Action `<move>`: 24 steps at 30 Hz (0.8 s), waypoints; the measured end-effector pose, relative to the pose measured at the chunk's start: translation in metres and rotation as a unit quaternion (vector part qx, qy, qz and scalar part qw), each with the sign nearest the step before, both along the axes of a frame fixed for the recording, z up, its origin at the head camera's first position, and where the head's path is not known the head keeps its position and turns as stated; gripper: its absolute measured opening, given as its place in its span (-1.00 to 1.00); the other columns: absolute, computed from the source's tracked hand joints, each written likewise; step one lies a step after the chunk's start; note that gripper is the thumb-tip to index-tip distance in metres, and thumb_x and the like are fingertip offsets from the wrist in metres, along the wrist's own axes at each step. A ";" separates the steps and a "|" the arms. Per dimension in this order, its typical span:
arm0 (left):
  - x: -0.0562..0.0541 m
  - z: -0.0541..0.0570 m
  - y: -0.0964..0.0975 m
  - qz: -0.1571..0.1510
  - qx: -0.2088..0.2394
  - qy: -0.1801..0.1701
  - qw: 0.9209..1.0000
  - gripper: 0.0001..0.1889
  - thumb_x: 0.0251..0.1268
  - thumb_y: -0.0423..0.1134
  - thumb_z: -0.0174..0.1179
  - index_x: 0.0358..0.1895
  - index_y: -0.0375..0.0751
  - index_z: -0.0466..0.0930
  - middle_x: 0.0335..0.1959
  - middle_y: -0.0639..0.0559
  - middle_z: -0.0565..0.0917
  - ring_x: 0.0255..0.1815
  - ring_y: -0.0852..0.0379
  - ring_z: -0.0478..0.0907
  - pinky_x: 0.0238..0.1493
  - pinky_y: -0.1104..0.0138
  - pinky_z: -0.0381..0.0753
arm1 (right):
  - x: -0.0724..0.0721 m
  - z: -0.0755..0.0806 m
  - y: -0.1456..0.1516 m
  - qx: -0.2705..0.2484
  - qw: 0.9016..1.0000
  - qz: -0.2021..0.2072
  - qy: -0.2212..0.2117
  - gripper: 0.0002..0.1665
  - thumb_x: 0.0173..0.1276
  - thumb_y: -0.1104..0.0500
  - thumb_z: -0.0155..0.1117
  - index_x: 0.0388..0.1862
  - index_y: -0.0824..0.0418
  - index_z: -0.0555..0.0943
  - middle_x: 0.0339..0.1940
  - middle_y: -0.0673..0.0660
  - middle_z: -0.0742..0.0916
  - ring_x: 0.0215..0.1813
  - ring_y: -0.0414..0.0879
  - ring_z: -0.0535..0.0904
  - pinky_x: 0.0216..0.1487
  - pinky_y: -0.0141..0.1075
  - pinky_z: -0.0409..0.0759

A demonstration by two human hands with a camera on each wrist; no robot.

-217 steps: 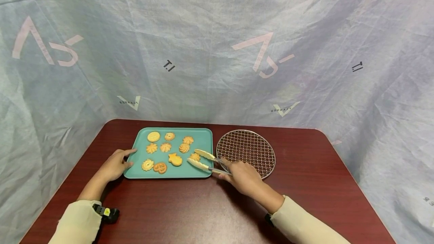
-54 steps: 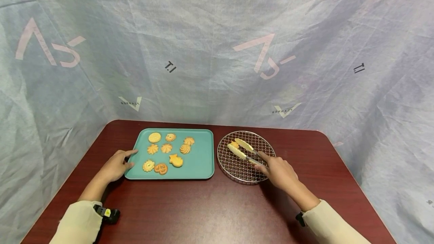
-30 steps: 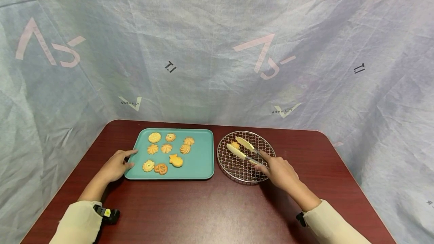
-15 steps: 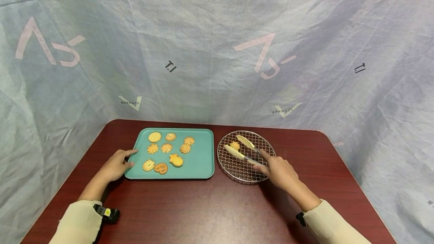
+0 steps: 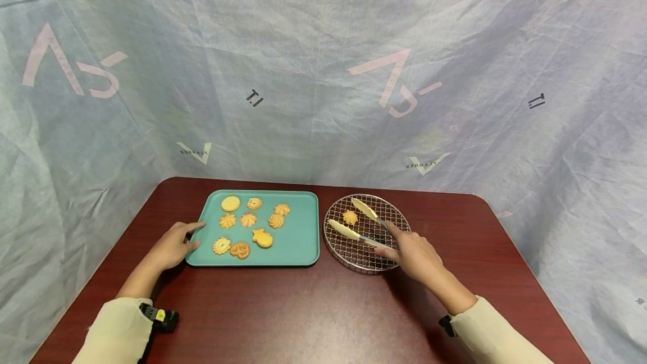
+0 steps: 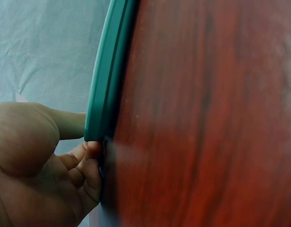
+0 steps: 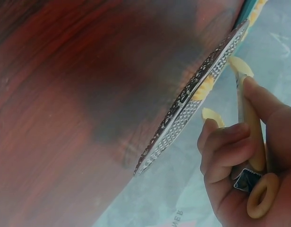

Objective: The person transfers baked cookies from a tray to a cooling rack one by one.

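My left grip (image 5: 171,247), loose, touches the tray (image 5: 299,243); my right grip (image 5: 417,255) clamps tongs (image 5: 345,230) parted around the rack's (image 5: 360,259) cookie (image 5: 350,217) near the worktop's (image 5: 303,308) back edge. Placing seems done; lift next.

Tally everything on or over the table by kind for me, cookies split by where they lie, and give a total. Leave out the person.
Cookies on the tray: 9
Cookie on the rack: 1
Tray: 1
Rack: 1
Tongs, held in the right hand: 1
Total: 13
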State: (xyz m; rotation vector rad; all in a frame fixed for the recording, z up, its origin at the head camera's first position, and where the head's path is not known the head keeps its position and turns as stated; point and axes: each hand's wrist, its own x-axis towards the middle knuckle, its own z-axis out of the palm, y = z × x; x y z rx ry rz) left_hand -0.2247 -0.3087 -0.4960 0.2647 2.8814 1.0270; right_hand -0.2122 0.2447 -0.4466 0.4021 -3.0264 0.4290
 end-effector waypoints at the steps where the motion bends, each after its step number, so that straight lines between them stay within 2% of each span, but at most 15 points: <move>1: 0.000 0.001 0.000 0.001 -0.001 -0.001 1.000 -0.45 0.48 -0.48 0.16 0.47 -0.55 0.32 0.15 -0.55 0.36 -0.39 0.03 0.36 -0.41 0.25 0.40 | 0.000 0.000 -0.001 0.000 1.000 -0.001 -0.003 -0.10 0.34 -0.21 0.45 0.52 0.20 0.43 -0.21 0.36 0.78 -0.36 0.21 0.72 -0.42 0.05 0.62; 2: 0.000 0.001 0.001 0.002 0.000 -0.002 1.000 -0.45 0.48 -0.48 0.16 0.47 -0.54 0.32 0.15 -0.55 0.36 -0.39 0.03 0.36 -0.41 0.25 0.40 | 0.000 0.001 -0.002 0.000 1.000 -0.002 -0.008 -0.09 0.35 -0.22 0.44 0.53 0.20 0.42 -0.26 0.33 0.77 -0.39 0.18 0.70 -0.44 0.04 0.60; 9: 0.002 0.003 0.002 0.004 0.000 -0.004 1.000 -0.46 0.49 -0.48 0.15 0.47 -0.54 0.32 0.18 -0.56 0.35 -0.40 0.03 0.35 -0.41 0.26 0.39 | 0.000 0.002 -0.007 0.000 1.000 -0.012 -0.025 -0.01 0.31 -0.27 0.45 0.57 0.16 0.38 -0.27 0.25 0.77 -0.49 0.00 0.60 -0.47 -0.05 0.56; 13: 0.001 0.002 0.001 0.002 0.000 -0.002 1.000 -0.46 0.49 -0.48 0.15 0.47 -0.55 0.31 0.16 -0.56 0.35 -0.40 0.03 0.35 -0.42 0.26 0.39 | -0.001 0.002 -0.011 -0.001 1.000 -0.010 -0.024 0.02 0.30 -0.27 0.47 0.58 0.20 0.36 -0.50 0.08 0.67 -0.55 -0.08 0.52 -0.46 -0.07 0.56; 16: 0.001 0.001 0.000 -0.001 -0.001 0.001 1.000 -0.46 0.49 -0.48 0.15 0.47 -0.55 0.31 0.16 -0.56 0.36 -0.40 0.03 0.35 -0.41 0.26 0.38 | -0.001 0.002 -0.013 -0.004 1.000 -0.006 -0.022 0.04 0.30 -0.26 0.48 0.59 0.19 0.34 -0.56 0.02 0.60 -0.57 -0.10 0.48 -0.46 -0.08 0.55; 22: 0.000 0.001 0.000 0.000 -0.006 0.003 1.000 -0.46 0.49 -0.47 0.16 0.47 -0.54 0.32 0.16 -0.56 0.37 -0.38 0.03 0.36 -0.39 0.24 0.40 | -0.001 0.000 -0.019 -0.012 1.000 0.003 -0.022 0.08 0.27 -0.28 0.49 0.61 0.18 0.31 -0.51 0.05 0.64 -0.49 -0.09 0.52 -0.38 -0.05 0.60; 24: 0.000 0.000 0.000 0.001 -0.006 0.002 1.000 -0.45 0.48 -0.46 0.17 0.47 -0.54 0.32 0.16 -0.56 0.37 -0.37 0.03 0.37 -0.38 0.23 0.40 | -0.001 -0.001 -0.021 -0.012 1.000 0.003 -0.019 0.08 0.27 -0.27 0.50 0.60 0.21 0.31 -0.42 0.10 0.69 -0.42 -0.04 0.60 -0.32 -0.01 0.63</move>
